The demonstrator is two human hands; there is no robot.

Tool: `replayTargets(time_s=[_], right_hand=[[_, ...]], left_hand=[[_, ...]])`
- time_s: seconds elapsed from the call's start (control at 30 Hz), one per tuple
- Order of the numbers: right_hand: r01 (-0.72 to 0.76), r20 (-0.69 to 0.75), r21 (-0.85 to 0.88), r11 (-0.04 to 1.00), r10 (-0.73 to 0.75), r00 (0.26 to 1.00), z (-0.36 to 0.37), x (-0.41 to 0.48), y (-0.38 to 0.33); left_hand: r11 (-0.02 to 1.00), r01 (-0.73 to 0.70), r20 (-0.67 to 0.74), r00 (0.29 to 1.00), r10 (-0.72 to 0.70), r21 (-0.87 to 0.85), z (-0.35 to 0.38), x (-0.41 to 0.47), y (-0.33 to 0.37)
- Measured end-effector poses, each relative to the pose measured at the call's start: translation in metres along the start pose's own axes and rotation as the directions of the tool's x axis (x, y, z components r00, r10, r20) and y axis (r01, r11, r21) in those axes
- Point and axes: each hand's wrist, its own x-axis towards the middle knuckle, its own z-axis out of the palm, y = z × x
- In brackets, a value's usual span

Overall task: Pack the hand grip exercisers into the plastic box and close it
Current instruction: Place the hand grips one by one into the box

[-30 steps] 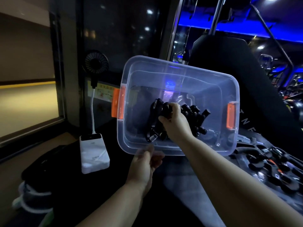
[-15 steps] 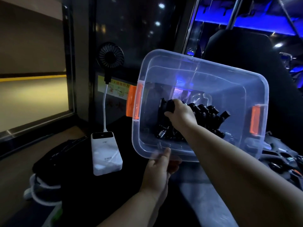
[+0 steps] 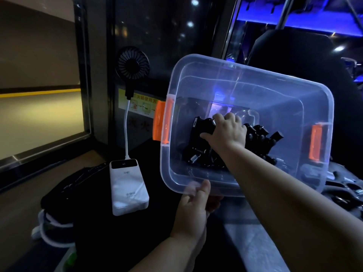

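Observation:
A clear plastic box (image 3: 255, 79) with orange side latches is tilted toward me, held up off the surface. My left hand (image 3: 193, 211) grips its near rim from below, thumb on the rim. My right hand (image 3: 225, 130) reaches inside the box and is closed on a black hand grip exerciser (image 3: 202, 126) at the left of the pile. Several more black exercisers (image 3: 261, 140) with metal springs lie packed against the box bottom, partly hidden by my right hand and forearm. No lid is on the box.
A white power bank (image 3: 127, 186) with a small black fan (image 3: 132, 64) on a white stalk stands left of the box. Dark cloth and white cord (image 3: 53, 228) lie at lower left. More black gear (image 3: 345, 195) sits at the right edge, beside a dark seat back.
The box sits farther right in view and my right hand has pushed deeper into it, still on the exerciser. My left hand keeps its hold on the near rim.

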Motion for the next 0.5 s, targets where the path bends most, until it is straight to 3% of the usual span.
replayTargets(time_s=[0.5], right_hand=[[0.006, -0.003, 0.088, 0.996, -0.006, 1.0, -0.009, -0.014, 0.021]], left_hand=[[0.998, -0.032, -0.022, 0.999, 0.033, 0.057, 0.009, -0.006, 0.008]])
